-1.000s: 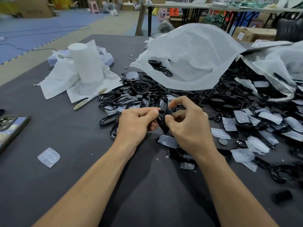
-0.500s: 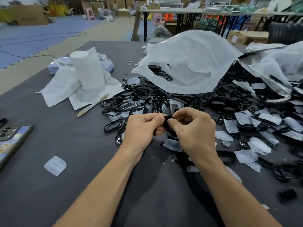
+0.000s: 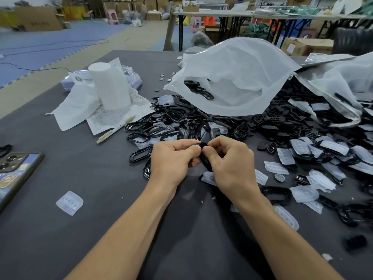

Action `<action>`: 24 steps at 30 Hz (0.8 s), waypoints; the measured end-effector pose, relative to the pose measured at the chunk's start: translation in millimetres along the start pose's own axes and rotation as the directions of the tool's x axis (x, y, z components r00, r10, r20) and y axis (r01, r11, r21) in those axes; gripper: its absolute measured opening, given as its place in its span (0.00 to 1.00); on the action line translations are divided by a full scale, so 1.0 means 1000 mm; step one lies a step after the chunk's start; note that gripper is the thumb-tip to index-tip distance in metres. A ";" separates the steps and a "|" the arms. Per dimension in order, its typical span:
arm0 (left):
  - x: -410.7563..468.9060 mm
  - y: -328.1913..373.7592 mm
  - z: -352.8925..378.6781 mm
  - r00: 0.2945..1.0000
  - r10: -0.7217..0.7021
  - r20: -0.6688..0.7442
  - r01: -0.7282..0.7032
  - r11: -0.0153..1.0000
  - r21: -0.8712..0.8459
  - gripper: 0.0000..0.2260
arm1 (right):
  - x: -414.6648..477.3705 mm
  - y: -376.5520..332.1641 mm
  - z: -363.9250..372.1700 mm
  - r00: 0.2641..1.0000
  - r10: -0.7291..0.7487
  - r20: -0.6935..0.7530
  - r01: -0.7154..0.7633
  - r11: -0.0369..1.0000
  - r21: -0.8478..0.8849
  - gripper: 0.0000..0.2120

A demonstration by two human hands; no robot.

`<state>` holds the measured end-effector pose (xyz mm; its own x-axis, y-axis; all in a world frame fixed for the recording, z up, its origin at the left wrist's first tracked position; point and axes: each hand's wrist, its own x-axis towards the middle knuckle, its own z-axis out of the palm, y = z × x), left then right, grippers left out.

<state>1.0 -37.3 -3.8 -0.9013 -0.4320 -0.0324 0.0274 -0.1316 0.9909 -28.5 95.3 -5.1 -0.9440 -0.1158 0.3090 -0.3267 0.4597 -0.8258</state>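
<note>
Both my hands meet over the dark grey table. My left hand and my right hand each pinch the same small black plastic frame part between thumb and curled fingers; most of the part is hidden by them. Just beyond the hands lies a heap of black plastic frames. To the right spreads a pile of black pieces mixed with clear plastic pads.
A large white bag lies open behind the heap. At the left stand a white roll, papers and a pen. A phone lies at the left edge, a lone clear pad near it. A coin lies right of my right hand.
My hands have stayed together on the black part, the right hand's fingers curling in closer over it. The camera has tilted so the hands sit lower in view.
</note>
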 end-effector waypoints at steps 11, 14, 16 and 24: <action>-0.002 0.000 -0.002 0.991 0.070 -0.110 -0.063 0.996 0.063 0.14 | 0.001 -0.003 -0.003 0.982 0.096 0.163 -0.135 0.958 0.253 0.08; -0.001 -0.001 -0.002 0.989 0.102 -0.105 -0.093 0.992 0.084 0.16 | 0.003 -0.004 -0.004 0.971 0.155 0.183 -0.206 0.929 0.308 0.09; -0.003 -0.002 -0.003 0.993 0.100 -0.065 -0.093 0.991 0.097 0.12 | 0.003 -0.004 -0.004 0.964 0.189 0.185 -0.243 0.910 0.337 0.08; 0.001 0.000 -0.006 0.996 0.059 -0.064 -0.046 0.982 0.182 0.16 | 0.000 -0.007 -0.002 0.971 0.106 0.213 -0.152 0.964 0.216 0.09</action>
<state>3.0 -43.4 -5.0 -0.8686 -0.4951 0.0174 -0.0102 0.0530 0.9985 -25.7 94.1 1.9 -0.9613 -0.2516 0.1123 -0.1813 0.2705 -0.9455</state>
